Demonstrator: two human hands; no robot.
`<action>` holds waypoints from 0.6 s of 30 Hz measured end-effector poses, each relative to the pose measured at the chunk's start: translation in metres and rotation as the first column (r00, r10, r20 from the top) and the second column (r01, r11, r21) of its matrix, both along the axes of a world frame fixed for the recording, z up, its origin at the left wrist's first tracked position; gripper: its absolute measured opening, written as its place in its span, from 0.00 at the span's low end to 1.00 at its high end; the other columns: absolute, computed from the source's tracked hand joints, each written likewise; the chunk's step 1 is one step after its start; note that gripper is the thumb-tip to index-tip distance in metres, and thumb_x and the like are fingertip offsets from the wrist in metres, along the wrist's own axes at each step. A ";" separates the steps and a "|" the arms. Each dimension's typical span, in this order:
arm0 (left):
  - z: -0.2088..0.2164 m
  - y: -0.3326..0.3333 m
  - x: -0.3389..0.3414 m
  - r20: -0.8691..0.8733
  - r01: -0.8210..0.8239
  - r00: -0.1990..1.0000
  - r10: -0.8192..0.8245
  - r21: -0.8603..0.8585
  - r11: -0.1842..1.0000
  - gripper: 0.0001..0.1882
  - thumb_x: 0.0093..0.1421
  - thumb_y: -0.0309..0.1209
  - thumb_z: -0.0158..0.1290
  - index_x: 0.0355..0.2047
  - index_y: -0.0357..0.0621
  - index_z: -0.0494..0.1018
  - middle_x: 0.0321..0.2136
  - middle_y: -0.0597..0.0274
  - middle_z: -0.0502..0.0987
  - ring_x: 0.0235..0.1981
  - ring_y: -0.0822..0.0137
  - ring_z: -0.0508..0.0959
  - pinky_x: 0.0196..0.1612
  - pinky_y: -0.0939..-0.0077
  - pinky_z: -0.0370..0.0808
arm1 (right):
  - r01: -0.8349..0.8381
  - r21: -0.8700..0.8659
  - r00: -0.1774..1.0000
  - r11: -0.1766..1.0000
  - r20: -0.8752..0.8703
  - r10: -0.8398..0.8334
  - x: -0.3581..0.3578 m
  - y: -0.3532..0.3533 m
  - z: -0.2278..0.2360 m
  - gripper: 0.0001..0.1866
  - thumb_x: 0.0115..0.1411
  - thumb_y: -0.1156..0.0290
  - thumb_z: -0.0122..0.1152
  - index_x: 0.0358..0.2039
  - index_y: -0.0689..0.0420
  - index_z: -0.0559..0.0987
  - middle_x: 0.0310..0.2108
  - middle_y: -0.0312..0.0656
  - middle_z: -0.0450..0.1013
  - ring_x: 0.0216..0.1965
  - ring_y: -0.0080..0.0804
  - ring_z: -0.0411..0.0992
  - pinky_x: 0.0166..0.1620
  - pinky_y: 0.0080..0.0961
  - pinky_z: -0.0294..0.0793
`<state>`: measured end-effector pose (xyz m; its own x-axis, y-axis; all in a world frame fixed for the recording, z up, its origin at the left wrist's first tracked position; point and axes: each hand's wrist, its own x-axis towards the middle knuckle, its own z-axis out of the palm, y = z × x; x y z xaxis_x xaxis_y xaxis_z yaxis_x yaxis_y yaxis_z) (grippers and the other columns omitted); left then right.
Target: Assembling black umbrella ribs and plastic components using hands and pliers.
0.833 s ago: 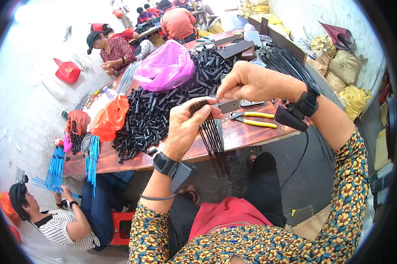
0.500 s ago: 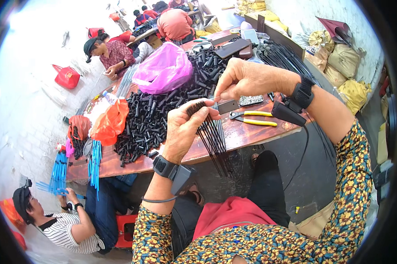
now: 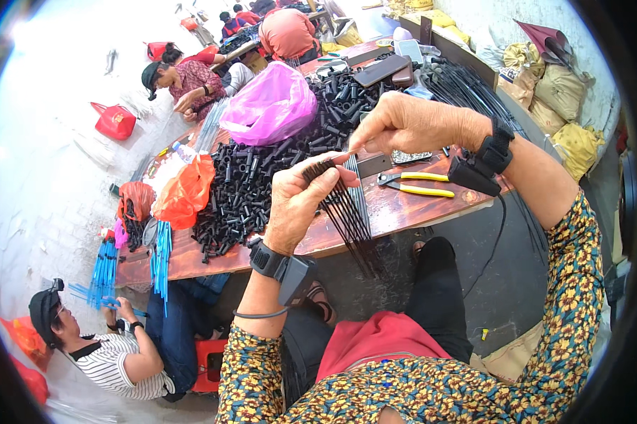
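Note:
A fanned bundle of thin black rods (image 3: 345, 219) is gripped in my left hand (image 3: 297, 201), thumb pressed across them, their lower ends hanging past the table's front edge. The dark upper ends bunch closely together above the thumb. Just above those fingers is my right hand (image 3: 421, 126), its fingertips pinched close to the left fingertips. Whatever sits in that pinch is too small to make out. Pliers with yellow handles (image 3: 423, 189) lie on the table below my right wrist. Partly hidden behind that hand is a small tray of tiny metal pieces (image 3: 410, 157).
A heap of short black tubes (image 3: 237, 187) covers the wooden table (image 3: 318, 244), with a pink bag (image 3: 269, 109) and an orange bag (image 3: 184, 192) on it. Long black rods (image 3: 467, 88) lie at the back right. A co-worker (image 3: 113, 353) sits lower left beside blue rods (image 3: 161, 258).
The whole scene has shifted slightly rightward in view. My right fingertips stay by the left hand's fingers, with the hand turned a little. The rod bundle remains in my left hand.

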<state>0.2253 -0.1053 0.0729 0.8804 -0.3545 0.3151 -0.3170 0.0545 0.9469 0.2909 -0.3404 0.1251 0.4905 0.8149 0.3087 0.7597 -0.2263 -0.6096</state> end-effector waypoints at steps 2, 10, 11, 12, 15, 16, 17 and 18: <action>0.000 0.001 0.000 -0.007 0.009 1.000 -0.009 -0.010 1.000 0.14 0.67 0.26 0.48 0.50 0.33 0.74 0.34 0.58 0.81 0.37 0.70 0.81 0.43 0.76 0.78 | 0.009 -0.043 0.991 0.999 -0.129 -0.015 -0.001 -0.002 -0.005 0.11 0.59 0.77 0.58 0.42 0.62 0.82 0.23 0.42 0.77 0.22 0.22 0.70 0.27 0.21 0.70; -0.005 -0.006 -0.001 -0.117 -0.023 0.993 0.003 -0.167 0.986 0.16 0.67 0.26 0.47 0.53 0.31 0.70 0.38 0.49 0.81 0.41 0.58 0.82 0.46 0.69 0.80 | -0.016 0.003 1.000 1.000 0.012 0.016 -0.011 0.001 0.002 0.14 0.58 0.79 0.56 0.45 0.62 0.80 0.24 0.46 0.76 0.23 0.25 0.71 0.28 0.24 0.71; -0.005 -0.008 0.000 -0.107 -0.032 0.994 0.012 -0.188 0.982 0.16 0.67 0.26 0.47 0.52 0.30 0.70 0.39 0.48 0.80 0.41 0.57 0.82 0.46 0.67 0.80 | -0.026 0.057 0.990 0.998 0.143 0.018 -0.007 0.002 -0.004 0.14 0.56 0.80 0.55 0.44 0.62 0.80 0.26 0.48 0.76 0.25 0.31 0.74 0.31 0.27 0.72; -0.005 -0.008 0.000 -0.098 -0.045 0.995 0.025 -0.208 0.977 0.16 0.67 0.26 0.47 0.52 0.30 0.70 0.39 0.47 0.80 0.42 0.56 0.82 0.47 0.66 0.80 | -0.047 0.110 0.962 0.993 0.272 0.016 -0.005 0.004 -0.007 0.15 0.55 0.82 0.55 0.43 0.62 0.80 0.28 0.51 0.77 0.28 0.38 0.76 0.34 0.29 0.73; -0.004 -0.009 0.000 -0.151 -0.077 0.988 0.040 -0.253 0.964 0.15 0.67 0.26 0.47 0.51 0.30 0.71 0.39 0.47 0.80 0.42 0.55 0.82 0.48 0.64 0.80 | 0.024 0.045 0.932 0.999 0.361 -0.039 -0.007 0.008 -0.009 0.15 0.52 0.83 0.54 0.42 0.63 0.79 0.32 0.53 0.77 0.34 0.47 0.77 0.39 0.34 0.75; -0.005 -0.008 0.000 -0.150 -0.080 0.988 0.043 -0.250 0.965 0.15 0.67 0.26 0.47 0.51 0.30 0.71 0.39 0.47 0.80 0.42 0.55 0.82 0.48 0.64 0.80 | 0.022 0.049 0.932 0.999 0.361 -0.038 -0.007 0.008 -0.009 0.15 0.52 0.83 0.54 0.42 0.63 0.79 0.32 0.53 0.77 0.34 0.47 0.77 0.39 0.34 0.75; -0.006 -0.008 0.000 -0.146 -0.093 0.988 0.058 -0.246 0.965 0.14 0.67 0.26 0.47 0.49 0.30 0.72 0.39 0.47 0.80 0.42 0.55 0.82 0.48 0.64 0.80 | 0.027 0.042 0.931 0.999 0.362 -0.041 -0.006 0.009 -0.009 0.15 0.52 0.83 0.55 0.41 0.63 0.79 0.32 0.53 0.77 0.35 0.48 0.77 0.39 0.34 0.75; -0.007 -0.008 0.001 -0.142 -0.101 0.988 0.068 -0.245 0.964 0.13 0.67 0.26 0.47 0.48 0.30 0.72 0.39 0.46 0.80 0.42 0.55 0.82 0.48 0.64 0.80 | 0.038 0.034 0.931 0.999 0.363 -0.047 -0.006 0.008 -0.008 0.14 0.52 0.82 0.56 0.40 0.62 0.79 0.33 0.53 0.77 0.35 0.49 0.76 0.39 0.34 0.75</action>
<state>0.2265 -0.1131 0.0664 0.9432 -0.2015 0.2642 -0.2048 0.2733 0.9399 0.2844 -0.3321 0.1170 0.3747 0.7850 0.4933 0.9204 -0.2511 -0.2995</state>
